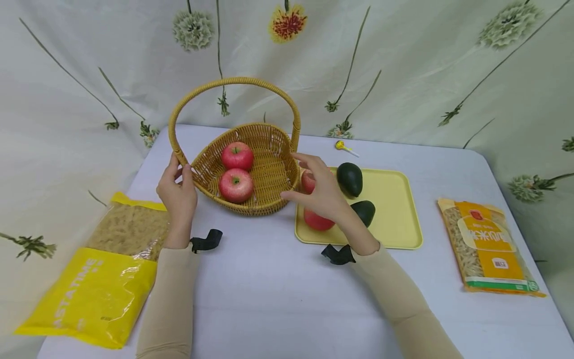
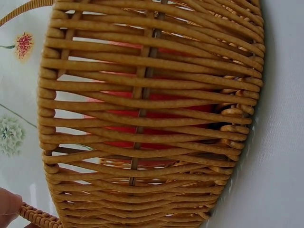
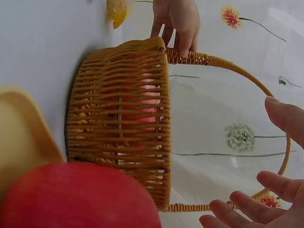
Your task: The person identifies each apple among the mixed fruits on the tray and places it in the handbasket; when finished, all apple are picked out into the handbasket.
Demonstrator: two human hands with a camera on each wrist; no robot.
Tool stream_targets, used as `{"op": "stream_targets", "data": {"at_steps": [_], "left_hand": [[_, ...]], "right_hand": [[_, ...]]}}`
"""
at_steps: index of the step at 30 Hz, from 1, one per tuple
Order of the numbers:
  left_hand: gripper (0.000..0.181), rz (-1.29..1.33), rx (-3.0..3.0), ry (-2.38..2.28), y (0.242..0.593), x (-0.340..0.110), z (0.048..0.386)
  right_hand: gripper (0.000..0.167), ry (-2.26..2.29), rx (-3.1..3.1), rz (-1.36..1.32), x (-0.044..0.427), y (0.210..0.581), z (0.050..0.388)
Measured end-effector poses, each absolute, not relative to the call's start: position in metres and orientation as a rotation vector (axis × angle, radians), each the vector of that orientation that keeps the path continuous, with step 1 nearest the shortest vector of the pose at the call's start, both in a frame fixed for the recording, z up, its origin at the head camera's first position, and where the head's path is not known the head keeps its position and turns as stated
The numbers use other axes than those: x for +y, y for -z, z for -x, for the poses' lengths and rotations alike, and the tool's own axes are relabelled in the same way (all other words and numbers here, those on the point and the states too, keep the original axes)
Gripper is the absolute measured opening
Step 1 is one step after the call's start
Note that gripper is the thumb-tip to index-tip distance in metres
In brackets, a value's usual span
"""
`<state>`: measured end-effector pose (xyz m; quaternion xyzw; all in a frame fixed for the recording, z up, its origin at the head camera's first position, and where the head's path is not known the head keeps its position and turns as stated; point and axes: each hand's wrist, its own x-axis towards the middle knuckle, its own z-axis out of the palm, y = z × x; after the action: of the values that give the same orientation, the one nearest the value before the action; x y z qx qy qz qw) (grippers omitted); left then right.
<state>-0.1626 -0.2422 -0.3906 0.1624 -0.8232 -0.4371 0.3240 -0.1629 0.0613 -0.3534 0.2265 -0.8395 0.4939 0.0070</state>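
Note:
A wicker basket (image 1: pixel 275 174) with a tall arched handle (image 1: pixel 237 81) stands at the back of the table. Inside it lie two red apples, one behind (image 1: pixel 237 155) and one in front (image 1: pixel 235 185). My left hand (image 1: pixel 178 199) grips the handle's left foot between thumb and fingers. Across from it, my right hand (image 1: pixel 323 189) is spread with nothing in it, near the basket's right rim. Beneath that hand, two more apples, a front one (image 1: pixel 318 221) and a partly hidden one (image 1: pixel 307 182), lie on a yellow tray (image 1: pixel 394 214).
Two dark green avocados, one behind (image 1: pixel 350 179) and one in front (image 1: pixel 364 212), share the tray. Behind it lies a yellow lollipop (image 1: pixel 342 145). A yellow pasta bag (image 1: pixel 103 284) is at left; an orange-labelled bag (image 1: pixel 491 244) is at right. Flowered cloth (image 1: pixel 403 75) hangs behind.

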Motion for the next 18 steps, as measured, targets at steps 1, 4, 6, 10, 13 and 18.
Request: {"op": "stream_targets", "data": {"at_steps": [1,4,6,10,13,18], "left_hand": [[0.042,-0.428,-2.159,1.148,0.391,-0.242,0.162],[0.042,-0.434,-2.155,1.158,0.390,-0.242,0.162],[0.042,-0.438,-2.155,1.165,0.390,-0.242,0.162],[0.042,-0.440,-2.155,1.173,0.390,-0.242,0.162],[0.042,-0.436,-2.155,1.169,0.390,-0.242,0.162],[0.042,-0.430,-2.158,1.154,0.391,-0.243,0.163]], "right_hand": [[0.081,-1.539,-2.623,-0.693,0.066,0.355,0.163],[0.081,-1.529,-2.603,-0.656,0.081,0.358,0.167],[0.081,-1.527,-2.603,-0.621,0.090,0.358,0.170],[0.080,-1.529,-2.608,-0.540,0.105,0.359,0.178],[0.079,-1.534,-2.611,-0.481,0.112,0.359,0.183],[0.080,-1.535,-2.620,-0.435,0.118,0.365,0.189]]}}
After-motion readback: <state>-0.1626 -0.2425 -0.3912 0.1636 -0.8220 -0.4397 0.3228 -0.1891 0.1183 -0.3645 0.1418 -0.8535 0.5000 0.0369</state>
